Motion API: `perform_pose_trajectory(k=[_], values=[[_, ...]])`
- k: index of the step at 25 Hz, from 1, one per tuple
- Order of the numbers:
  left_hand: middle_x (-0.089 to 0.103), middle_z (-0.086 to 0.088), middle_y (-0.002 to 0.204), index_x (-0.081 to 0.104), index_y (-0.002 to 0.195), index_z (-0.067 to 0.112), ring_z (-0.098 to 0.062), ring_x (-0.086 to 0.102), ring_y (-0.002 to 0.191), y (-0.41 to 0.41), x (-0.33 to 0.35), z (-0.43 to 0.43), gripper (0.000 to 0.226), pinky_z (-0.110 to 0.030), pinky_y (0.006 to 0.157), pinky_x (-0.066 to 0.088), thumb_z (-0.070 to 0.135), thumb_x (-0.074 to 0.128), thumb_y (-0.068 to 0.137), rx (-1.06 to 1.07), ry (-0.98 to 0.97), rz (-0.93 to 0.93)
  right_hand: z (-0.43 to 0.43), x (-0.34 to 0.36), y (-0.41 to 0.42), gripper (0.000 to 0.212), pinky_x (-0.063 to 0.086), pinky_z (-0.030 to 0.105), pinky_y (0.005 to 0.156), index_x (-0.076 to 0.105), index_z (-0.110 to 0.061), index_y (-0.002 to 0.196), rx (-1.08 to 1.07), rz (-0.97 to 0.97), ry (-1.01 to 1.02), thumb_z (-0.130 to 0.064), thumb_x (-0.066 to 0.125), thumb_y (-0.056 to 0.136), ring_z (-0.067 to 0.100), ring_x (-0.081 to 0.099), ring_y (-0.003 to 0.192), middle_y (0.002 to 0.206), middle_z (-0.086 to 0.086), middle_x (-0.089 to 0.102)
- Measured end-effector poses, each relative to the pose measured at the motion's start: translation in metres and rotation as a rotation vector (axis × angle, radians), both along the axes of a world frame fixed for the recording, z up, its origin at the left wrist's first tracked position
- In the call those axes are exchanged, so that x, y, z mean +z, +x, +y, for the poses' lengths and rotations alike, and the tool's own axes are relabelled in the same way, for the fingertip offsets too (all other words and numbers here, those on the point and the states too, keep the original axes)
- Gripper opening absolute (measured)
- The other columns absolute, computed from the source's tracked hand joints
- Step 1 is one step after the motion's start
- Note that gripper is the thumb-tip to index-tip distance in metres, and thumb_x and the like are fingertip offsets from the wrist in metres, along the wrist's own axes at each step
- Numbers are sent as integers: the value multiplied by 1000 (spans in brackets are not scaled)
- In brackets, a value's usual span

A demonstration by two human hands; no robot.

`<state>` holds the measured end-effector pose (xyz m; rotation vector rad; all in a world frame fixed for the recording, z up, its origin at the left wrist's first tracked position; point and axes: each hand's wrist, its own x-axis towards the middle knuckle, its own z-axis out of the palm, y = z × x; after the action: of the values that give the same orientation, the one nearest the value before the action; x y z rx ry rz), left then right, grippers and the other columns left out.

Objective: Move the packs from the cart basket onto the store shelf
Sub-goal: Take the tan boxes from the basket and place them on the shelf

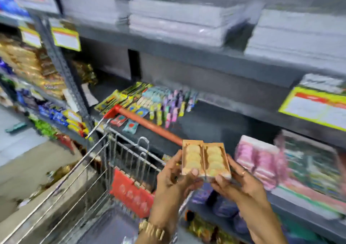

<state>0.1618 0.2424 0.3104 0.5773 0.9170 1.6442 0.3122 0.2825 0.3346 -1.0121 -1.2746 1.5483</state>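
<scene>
Two tan packs with round yellowish pieces inside sit side by side between my hands, above the cart's near right corner. My left hand (174, 178) grips the left pack (192, 156) with the thumb on its front. My right hand (237, 182) grips the right pack (215, 159) the same way. The wire cart basket (78, 183) lies below and to the left, with red packs (131, 193) leaning against its inner wall. The dark grey store shelf (209, 125) stretches ahead, behind the packs.
The cart's orange handle bar (149, 125) runs across in front of the shelf. Colourful small packets (149, 101) lie at the shelf's left part. Pink packs (258, 159) stand to the right. White stacks (177, 22) fill the upper shelf. Yellow price tags (314, 107) hang on shelf edges.
</scene>
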Motion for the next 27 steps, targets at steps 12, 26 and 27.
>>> perform_pose_trajectory(k=[12, 26, 27], values=[[64, -15, 97, 63, 109, -6, -20, 55, 91, 107, -16, 140, 33, -36, 85, 50, -16, 62, 77, -342, -192, 606, 94, -47, 92, 32, 56, 46, 77, 55, -9, 122, -484, -874, 61, -10, 51, 91, 32, 68, 84, 97, 18, 71], [35, -3, 140, 38, 136, 33, -32, 58, 113, 109, -31, 152, 49, -47, 93, 54, 22, 51, 90, -271, -222, 1750, 91, -57, 93, 15, 57, 34, 75, 64, -16, 100, -374, -1483, 184, -14, 53, 90, 24, 70, 89, 98, 5, 73], [33, -4, 142, 36, 138, 33, -32, 57, 114, 108, -30, 151, 50, -48, 92, 54, 24, 51, 91, -274, -218, 1782, 90, -56, 93, 15, 57, 34, 75, 64, -15, 100, -377, -1481, 185, -14, 53, 90, 24, 70, 89, 97, 6, 73]])
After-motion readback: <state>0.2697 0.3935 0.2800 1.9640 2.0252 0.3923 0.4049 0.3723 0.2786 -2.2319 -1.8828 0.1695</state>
